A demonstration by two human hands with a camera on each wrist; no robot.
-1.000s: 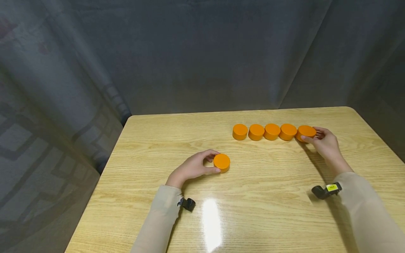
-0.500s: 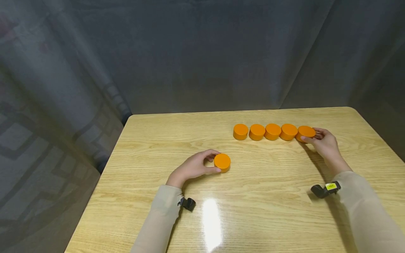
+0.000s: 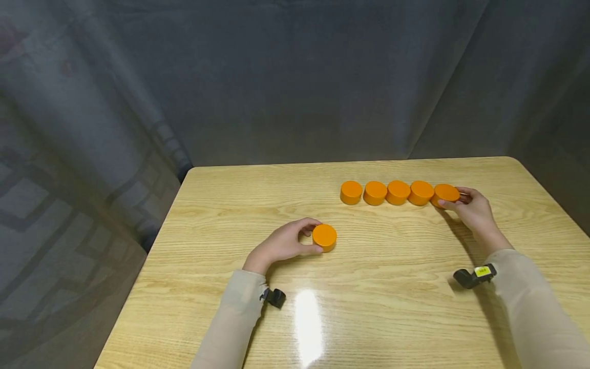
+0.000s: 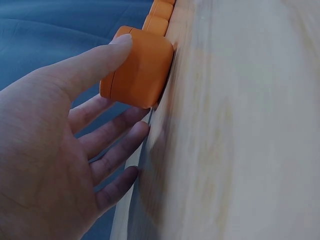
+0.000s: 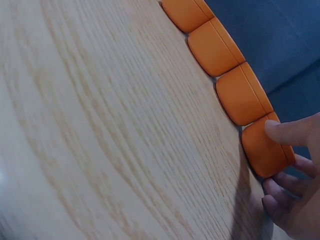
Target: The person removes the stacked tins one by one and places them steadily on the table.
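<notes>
orange puck (image 3: 324, 237) | left hand (image 3: 281, 245) grips | far side hidden

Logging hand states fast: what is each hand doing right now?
Left hand: holds the lone disc between thumb and fingers.
Right hand: holds the row's end disc the same way.

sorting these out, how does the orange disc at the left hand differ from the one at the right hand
The left hand's disc lies alone near the middle of the table; the right hand's disc ends a row of five, touching its neighbour. The first sits nearer the person, the second farther back. Both are orange, round, flat on the wood, and held between thumb and fingers.
</notes>
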